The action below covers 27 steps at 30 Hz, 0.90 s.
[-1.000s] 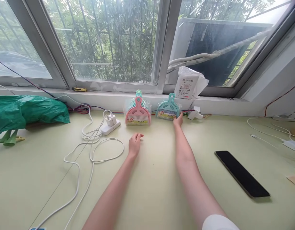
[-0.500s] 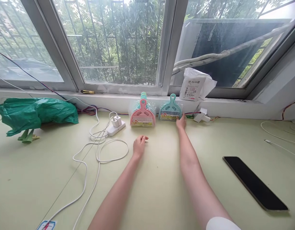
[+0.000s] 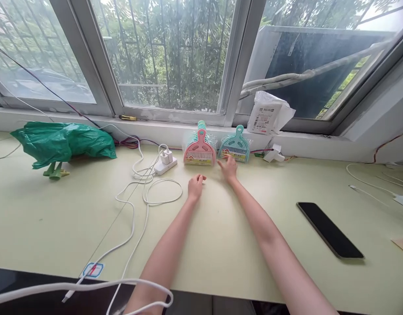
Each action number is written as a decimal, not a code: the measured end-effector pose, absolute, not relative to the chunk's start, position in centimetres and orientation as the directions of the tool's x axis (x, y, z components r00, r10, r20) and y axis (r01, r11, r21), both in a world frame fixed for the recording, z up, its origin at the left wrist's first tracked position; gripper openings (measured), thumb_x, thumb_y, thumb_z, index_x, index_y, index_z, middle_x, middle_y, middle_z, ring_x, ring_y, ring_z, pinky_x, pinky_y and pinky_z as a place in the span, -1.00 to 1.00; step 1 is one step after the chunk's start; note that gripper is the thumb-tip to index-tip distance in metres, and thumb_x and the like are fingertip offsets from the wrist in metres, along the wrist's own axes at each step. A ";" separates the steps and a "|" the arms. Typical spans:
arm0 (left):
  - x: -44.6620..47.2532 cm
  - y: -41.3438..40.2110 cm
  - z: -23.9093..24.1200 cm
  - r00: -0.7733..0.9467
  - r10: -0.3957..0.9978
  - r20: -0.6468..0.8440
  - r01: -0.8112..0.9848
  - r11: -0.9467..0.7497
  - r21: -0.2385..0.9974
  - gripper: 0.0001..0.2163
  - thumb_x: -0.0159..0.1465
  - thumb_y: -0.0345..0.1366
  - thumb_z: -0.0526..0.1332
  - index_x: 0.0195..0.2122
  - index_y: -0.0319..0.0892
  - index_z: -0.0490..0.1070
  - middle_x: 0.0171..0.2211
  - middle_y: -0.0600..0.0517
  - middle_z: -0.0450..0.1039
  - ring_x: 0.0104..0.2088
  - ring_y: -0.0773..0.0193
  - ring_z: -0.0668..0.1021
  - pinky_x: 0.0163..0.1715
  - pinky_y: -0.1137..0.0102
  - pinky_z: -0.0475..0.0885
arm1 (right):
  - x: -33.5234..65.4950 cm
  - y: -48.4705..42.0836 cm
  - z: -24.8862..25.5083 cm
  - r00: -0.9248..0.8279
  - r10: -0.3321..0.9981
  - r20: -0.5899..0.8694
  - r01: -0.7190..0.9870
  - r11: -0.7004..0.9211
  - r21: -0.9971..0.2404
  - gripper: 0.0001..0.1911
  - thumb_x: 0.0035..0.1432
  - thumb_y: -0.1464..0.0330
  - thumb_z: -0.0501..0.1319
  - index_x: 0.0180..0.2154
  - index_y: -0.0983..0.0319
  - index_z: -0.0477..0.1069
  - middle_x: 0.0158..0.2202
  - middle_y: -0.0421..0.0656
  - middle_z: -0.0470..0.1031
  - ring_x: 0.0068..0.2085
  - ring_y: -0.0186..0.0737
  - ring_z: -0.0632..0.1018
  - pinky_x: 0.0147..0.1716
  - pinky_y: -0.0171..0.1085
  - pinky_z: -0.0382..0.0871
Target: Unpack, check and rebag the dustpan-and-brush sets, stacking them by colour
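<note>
A pink mini dustpan and brush set in clear wrap stands upright against the wall below the window, at the front of a row with green handles behind it. To its right, a teal dustpan and brush set also leans there in its wrapper. My right hand is in front of the teal set's lower left part, fingers apart and holding nothing; whether a fingertip touches the wrapper I cannot tell. My left hand rests on the table before the pink set, its fingers curled closed with nothing visible in them.
A white power strip with plugs and loose white cables lies left of my hands. Farther left is a green plastic bag. A black phone lies at right. A white package stands on the sill.
My right hand has let go of the teal set's right edge and moved left across its front. The left hand stays in front of the pink set. The camera view has shifted.
</note>
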<state>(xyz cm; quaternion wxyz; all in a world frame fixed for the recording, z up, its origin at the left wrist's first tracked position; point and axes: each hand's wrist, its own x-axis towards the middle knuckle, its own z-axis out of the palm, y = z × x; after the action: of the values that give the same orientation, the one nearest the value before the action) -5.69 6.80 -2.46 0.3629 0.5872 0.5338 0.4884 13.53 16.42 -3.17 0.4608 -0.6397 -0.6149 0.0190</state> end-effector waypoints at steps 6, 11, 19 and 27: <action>-5.6 6.7 -2.4 -0.061 0.979 0.194 0.243 -0.174 0.954 -0.74 0.30 -0.29 0.00 -0.39 -0.16 0.45 -0.29 -0.03 0.56 -0.24 0.21 0.55 -0.15 0.32 0.43 | 9.3 17.5 -3.3 0.248 0.893 0.376 0.748 0.070 -0.660 -0.63 0.07 0.24 0.21 -0.07 0.16 0.27 -0.05 -0.05 0.52 -0.03 -0.03 0.47 -0.05 -0.10 0.16; -5.7 6.6 -2.1 -0.080 0.973 0.217 0.241 -0.193 0.951 -0.76 0.31 -0.31 0.00 -0.35 -0.15 0.45 -0.25 -0.05 0.53 -0.20 0.20 0.54 -0.10 0.28 0.42 | 10.0 16.8 -3.4 0.160 0.909 0.386 0.769 0.131 -0.626 -0.92 0.12 0.32 0.09 -0.31 0.15 0.30 -0.23 -0.09 0.54 -0.20 -0.06 0.49 -0.12 -0.13 0.20; -6.9 7.4 -1.5 -0.520 0.705 0.483 0.353 -0.337 0.873 -0.42 0.14 -0.22 0.32 0.16 -0.21 0.20 0.20 -0.25 0.23 0.26 0.04 0.25 0.25 0.13 0.14 | 12.8 10.6 -4.0 0.082 0.920 0.383 0.561 0.276 -0.781 -0.69 0.08 0.30 0.06 -0.17 0.25 0.42 -0.27 -0.04 0.55 -0.28 -0.08 0.49 -0.20 -0.16 0.34; -5.3 6.0 -0.1 0.237 0.939 0.250 -0.039 -0.248 0.968 -0.63 0.12 0.02 0.29 -0.31 -0.24 0.54 -0.46 0.04 0.50 -0.32 0.18 0.55 -0.30 0.36 0.42 | 18.4 1.4 -3.5 0.036 0.926 0.375 0.467 0.316 -0.826 -0.61 0.19 0.20 0.03 -0.07 0.21 0.47 -0.15 -0.08 0.53 -0.15 -0.07 0.49 -0.14 -0.13 0.39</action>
<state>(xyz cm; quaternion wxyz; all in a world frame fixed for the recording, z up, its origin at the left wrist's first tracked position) -5.28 6.03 -0.08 0.4917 0.6138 0.3665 0.4972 18.38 1.36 -3.45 0.4824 -0.5343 -0.6521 0.2378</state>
